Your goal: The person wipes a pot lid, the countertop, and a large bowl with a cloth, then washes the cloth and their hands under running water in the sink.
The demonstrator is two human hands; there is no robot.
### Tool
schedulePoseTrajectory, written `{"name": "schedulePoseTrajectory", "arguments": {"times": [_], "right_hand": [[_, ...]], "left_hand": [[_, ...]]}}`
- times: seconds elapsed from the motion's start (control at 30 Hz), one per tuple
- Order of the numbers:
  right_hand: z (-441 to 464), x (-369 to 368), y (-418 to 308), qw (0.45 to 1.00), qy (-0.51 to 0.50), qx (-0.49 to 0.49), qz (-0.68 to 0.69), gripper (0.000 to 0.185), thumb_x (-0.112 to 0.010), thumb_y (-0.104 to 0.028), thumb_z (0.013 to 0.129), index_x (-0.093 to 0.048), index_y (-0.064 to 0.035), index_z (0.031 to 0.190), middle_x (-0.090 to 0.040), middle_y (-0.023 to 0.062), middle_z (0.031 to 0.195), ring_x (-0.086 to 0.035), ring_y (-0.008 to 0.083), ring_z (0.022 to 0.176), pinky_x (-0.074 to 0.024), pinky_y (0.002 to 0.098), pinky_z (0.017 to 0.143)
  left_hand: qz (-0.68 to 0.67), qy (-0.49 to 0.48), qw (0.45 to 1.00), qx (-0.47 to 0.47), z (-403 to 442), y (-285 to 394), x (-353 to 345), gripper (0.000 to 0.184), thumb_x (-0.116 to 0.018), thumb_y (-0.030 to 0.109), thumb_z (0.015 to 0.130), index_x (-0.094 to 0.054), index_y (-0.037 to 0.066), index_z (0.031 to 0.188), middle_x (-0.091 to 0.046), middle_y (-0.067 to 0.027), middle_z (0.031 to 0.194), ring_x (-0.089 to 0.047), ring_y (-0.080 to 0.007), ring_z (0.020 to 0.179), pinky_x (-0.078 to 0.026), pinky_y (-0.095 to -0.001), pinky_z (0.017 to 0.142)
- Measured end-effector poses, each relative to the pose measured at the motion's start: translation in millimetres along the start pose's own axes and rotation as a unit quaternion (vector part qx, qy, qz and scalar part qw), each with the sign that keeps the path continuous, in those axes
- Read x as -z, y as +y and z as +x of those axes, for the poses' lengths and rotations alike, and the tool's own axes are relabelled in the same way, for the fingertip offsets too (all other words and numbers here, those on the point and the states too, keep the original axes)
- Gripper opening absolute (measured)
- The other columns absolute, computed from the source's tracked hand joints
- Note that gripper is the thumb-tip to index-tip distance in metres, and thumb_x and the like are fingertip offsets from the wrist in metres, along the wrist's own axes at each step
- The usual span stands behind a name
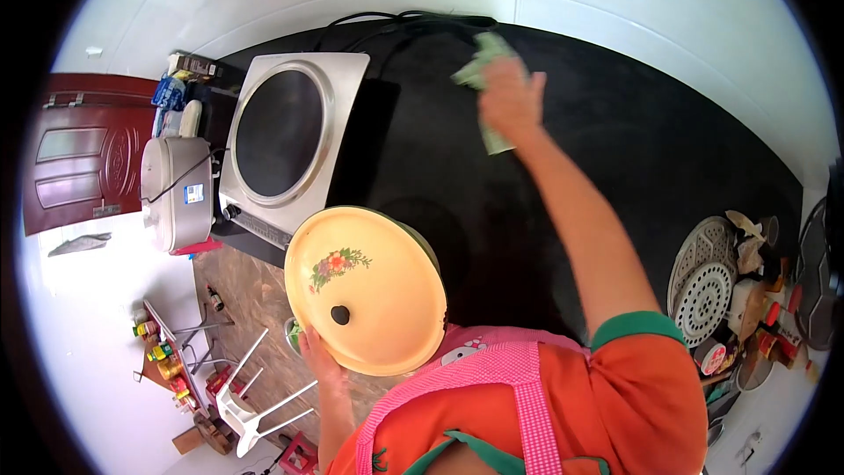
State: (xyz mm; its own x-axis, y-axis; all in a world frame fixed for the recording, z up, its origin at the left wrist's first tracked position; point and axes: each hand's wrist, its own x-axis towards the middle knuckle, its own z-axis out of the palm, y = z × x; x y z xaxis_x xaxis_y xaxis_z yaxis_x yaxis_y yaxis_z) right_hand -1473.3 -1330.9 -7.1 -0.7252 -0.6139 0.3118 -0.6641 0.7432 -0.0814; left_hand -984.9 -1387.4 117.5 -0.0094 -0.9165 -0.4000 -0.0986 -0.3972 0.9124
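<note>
Handle the green cloth (482, 60) as likely light and limp, best taken mid-length as in the closed right grip (512, 101), with left grip (323, 361), closure indiscernible, beside the lid (391, 286).

My right fingers (503, 79) kinda blurry, spread over pale green cloth (494, 142) on black bench (563, 193). Left fingers (309, 345) at edge of cream flowered lid (387, 277), tips partly hidden behind it. Lid overlaps corner of silver cooktop (343, 88). Rice cooker (186, 211) just beside that, black cable (369, 14) by wall, white perforated plate (703, 303) over at right end.
</note>
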Motion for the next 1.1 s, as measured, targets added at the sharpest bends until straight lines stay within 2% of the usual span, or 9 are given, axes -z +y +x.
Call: {"name": "schedulePoseTrajectory", "arguments": {"times": [0.1,0.27,0.37,0.4,0.43,0.47,0.6,0.7,1.1], "right_hand": [[-18,32,125,0.980,-0.074,-0.180,-0.043,0.049,-0.044,-0.031,0.087,-0.039,-0.0152,0.133,-0.033,0.0049,0.141,-0.022,0.0212,0.134,-0.0186,0.0597,0.101],[-111,47,250,0.925,0.015,-0.361,-0.118,0.046,-0.039,-0.029,0.090,-0.040,-0.0112,0.132,-0.035,0.0077,0.139,-0.026,0.0287,0.131,-0.0262,0.0530,0.101],[-136,52,206,0.944,-0.055,-0.238,-0.221,0.046,-0.046,-0.026,0.086,-0.047,-0.0032,0.126,-0.043,0.0123,0.132,-0.036,0.0289,0.125,-0.0346,0.0461,0.096],[-135,71,162,0.961,-0.104,-0.234,-0.103,0.047,-0.049,-0.026,0.083,-0.048,-0.0013,0.123,-0.046,0.0123,0.129,-0.038,0.0276,0.124,-0.0352,0.0454,0.094],[-161,59,130,0.991,0.017,-0.072,-0.112,0.049,-0.051,-0.024,0.079,-0.049,-0.0011,0.122,-0.047,0.0129,0.127,-0.039,0.0285,0.122,-0.0329,0.0476,0.096],[-169,82,80,0.999,-0.008,-0.014,-0.037,0.048,-0.051,-0.022,0.078,-0.049,-0.0014,0.121,-0.047,0.0138,0.128,-0.040,0.0301,0.122,-0.0303,0.0501,0.098],[-219,79,-29,0.939,-0.078,0.274,0.195,0.049,-0.058,-0.022,0.073,-0.053,-0.0067,0.119,-0.044,0.0126,0.131,-0.036,0.0304,0.126,-0.0266,0.0534,0.101],[-184,74,-24,0.925,-0.062,0.303,0.221,0.049,-0.062,-0.023,0.071,-0.055,-0.0120,0.118,-0.045,0.0086,0.130,-0.037,0.0275,0.125,-0.0296,0.0521,0.100],[23,-8,43,0.999,-0.018,0.031,0.019,0.044,-0.044,-0.028,0.085,-0.048,-0.0120,0.126,-0.039,0.0072,0.137,-0.029,0.0242,0.130,-0.0216,0.0610,0.100]], "left_hand": [[-0.004,-0.002,1.000,0.011,-3,-4,2,0.018,-0.047,0.023,0.092,-0.046,0.006,0.099,-0.056,-0.0064,0.094,-0.058,-0.0153,0.083,-0.051,-0.0299,0.067],[-0.018,-0.022,0.999,0.016,-3,-14,10,0.020,-0.047,0.023,0.091,-0.045,0.005,0.101,-0.055,-0.0070,0.098,-0.058,-0.0166,0.086,-0.051,-0.0299,0.071],[-0.012,-0.025,1.000,0.015,-13,-6,-1,0.024,-0.048,0.025,0.090,-0.044,0.005,0.103,-0.055,-0.0075,0.099,-0.058,-0.0174,0.088,-0.051,-0.0299,0.073],[-0.007,-0.019,1.000,0.024,-16,-4,-4,0.025,-0.049,0.025,0.090,-0.044,0.005,0.104,-0.055,-0.0076,0.100,-0.058,-0.0176,0.089,-0.051,-0.0301,0.073],[0.001,-0.014,0.999,0.031,-19,-3,-6,0.026,-0.049,0.026,0.089,-0.044,0.005,0.105,-0.055,-0.0078,0.100,-0.058,-0.0179,0.089,-0.051,-0.0302,0.074],[0.006,-0.019,0.999,0.027,-18,-5,-6,0.027,-0.050,0.026,0.089,-0.044,0.005,0.105,-0.055,-0.0078,0.100,-0.058,-0.0180,0.089,-0.051,-0.0305,0.074],[0.004,-0.035,0.999,0.022,-18,-6,-11,0.027,-0.051,0.027,0.088,-0.044,0.006,0.103,-0.054,-0.0077,0.098,-0.058,-0.0186,0.089,-0.050,-0.0315,0.074],[0.016,-0.024,0.999,0.027,-24,2,-24,0.026,-0.050,0.028,0.088,-0.044,0.006,0.100,-0.053,-0.0071,0.098,-0.057,-0.0187,0.090,-0.050,-0.0320,0.074],[0.004,-0.076,0.997,0.005,-42,22,-104,0.025,-0.046,0.028,0.091,-0.044,0.007,0.105,-0.051,-0.0073,0.102,-0.056,-0.0190,0.096,-0.050,-0.0321,0.079]]}}
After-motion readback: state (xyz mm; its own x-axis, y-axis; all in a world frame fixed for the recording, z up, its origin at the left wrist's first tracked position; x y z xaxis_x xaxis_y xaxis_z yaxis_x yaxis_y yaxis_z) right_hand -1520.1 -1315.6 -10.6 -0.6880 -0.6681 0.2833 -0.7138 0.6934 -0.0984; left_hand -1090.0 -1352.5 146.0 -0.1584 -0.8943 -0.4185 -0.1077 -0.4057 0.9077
